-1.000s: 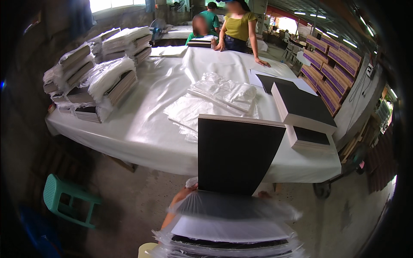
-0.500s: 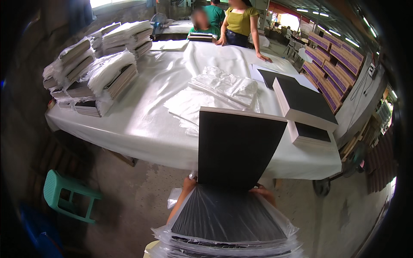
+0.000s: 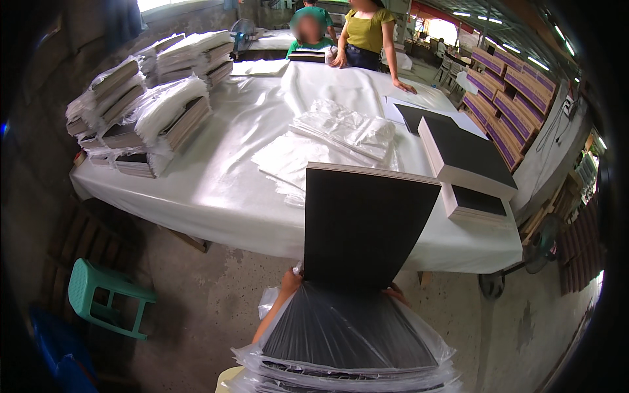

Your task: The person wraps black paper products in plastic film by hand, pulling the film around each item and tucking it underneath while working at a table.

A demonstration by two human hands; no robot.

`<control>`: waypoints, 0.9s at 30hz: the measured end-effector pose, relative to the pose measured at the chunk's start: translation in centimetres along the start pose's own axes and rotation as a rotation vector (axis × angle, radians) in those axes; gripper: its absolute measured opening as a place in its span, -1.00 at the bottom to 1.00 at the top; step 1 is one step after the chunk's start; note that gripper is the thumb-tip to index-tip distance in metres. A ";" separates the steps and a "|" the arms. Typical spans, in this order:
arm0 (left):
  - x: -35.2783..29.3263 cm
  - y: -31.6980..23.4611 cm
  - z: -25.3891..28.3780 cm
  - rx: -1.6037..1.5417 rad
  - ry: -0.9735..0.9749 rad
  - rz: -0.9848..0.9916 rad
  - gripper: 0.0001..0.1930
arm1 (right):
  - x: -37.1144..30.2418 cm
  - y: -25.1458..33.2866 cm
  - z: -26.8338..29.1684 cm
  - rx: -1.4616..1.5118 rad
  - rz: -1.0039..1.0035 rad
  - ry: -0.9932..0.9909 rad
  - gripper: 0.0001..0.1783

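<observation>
Clear plastic [image 3: 354, 327] stretched taut at the lower centre of the frame, its edge apparently caught in the left hand [image 3: 291, 281], whose fingers looked closed on it. The right hand [image 3: 396, 293] was mostly hidden behind the lower right corner of the black board [image 3: 368, 223], so I could not tell how far open it was or what it had. Between the two, the board stood tilted up at centre, nearly all its face bare; I judged it well short of covered. Below it, at the bottom edge, a stack of plastic-covered boards [image 3: 354, 378] looked done. Beyond, on the white-covered desk [image 3: 216, 223], loose plastic bags [image 3: 341, 141] lay heaped near the centre. Right of them, thick black-topped blocks [image 3: 468, 154] lay without plastic, seemingly left over. Plastic-wrapped stacks [image 3: 141, 108] at the upper left seemed finished too, while a co-worker [image 3: 367, 34] leaned at top centre.
</observation>
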State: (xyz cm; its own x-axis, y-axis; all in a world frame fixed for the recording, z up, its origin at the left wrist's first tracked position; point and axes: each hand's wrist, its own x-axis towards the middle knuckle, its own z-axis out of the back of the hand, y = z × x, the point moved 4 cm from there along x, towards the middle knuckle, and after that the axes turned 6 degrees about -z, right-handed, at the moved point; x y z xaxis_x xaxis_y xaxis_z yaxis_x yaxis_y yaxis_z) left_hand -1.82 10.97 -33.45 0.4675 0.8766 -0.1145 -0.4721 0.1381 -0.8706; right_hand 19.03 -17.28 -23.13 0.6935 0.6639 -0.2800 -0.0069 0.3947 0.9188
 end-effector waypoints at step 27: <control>0.0 1.3 -0.4 -0.047 -0.003 0.003 -0.61 | 0.3 0.1 -0.2 -0.028 -0.023 0.006 -0.67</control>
State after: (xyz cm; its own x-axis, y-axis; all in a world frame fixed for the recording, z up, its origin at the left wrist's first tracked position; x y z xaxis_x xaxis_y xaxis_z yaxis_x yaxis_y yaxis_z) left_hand -2.14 10.95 -34.72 0.4639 0.8783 -0.1155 -0.4378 0.1139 -0.8918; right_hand 19.07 -16.96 -23.19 0.6893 0.6581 -0.3030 -0.0110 0.4277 0.9039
